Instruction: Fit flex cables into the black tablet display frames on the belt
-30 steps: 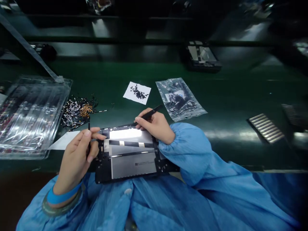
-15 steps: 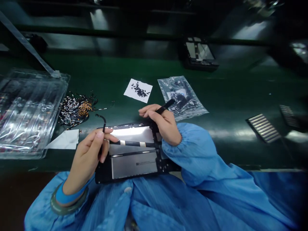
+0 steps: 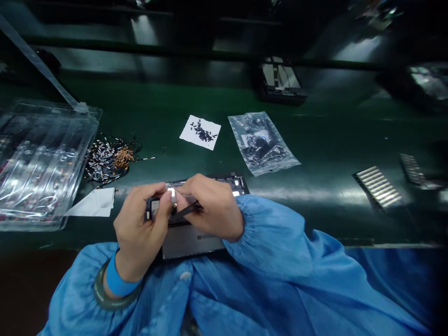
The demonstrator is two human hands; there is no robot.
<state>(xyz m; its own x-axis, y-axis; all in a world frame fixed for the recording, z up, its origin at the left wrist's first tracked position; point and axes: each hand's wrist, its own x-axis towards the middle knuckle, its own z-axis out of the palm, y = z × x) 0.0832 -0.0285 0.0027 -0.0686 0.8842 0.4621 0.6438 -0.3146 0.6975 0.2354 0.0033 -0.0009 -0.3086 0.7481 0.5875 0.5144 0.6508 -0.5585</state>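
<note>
Both my hands had drawn together since half a second before, meeting over the upper half of the tablet frame [image 3: 196, 240], which lay at the near edge of the green bench [image 3: 329, 140] against my blue smock. My left hand [image 3: 145, 228] pinched something small at the frame's top-left corner, fingers closed on it; I could not make out what it was. My right hand [image 3: 212, 210] gripped the black stylus [image 3: 185, 211], its tip pointing toward the left fingertips. My hands hid most of the frame; only its grey lower panel and top-right corner showed.
</note>
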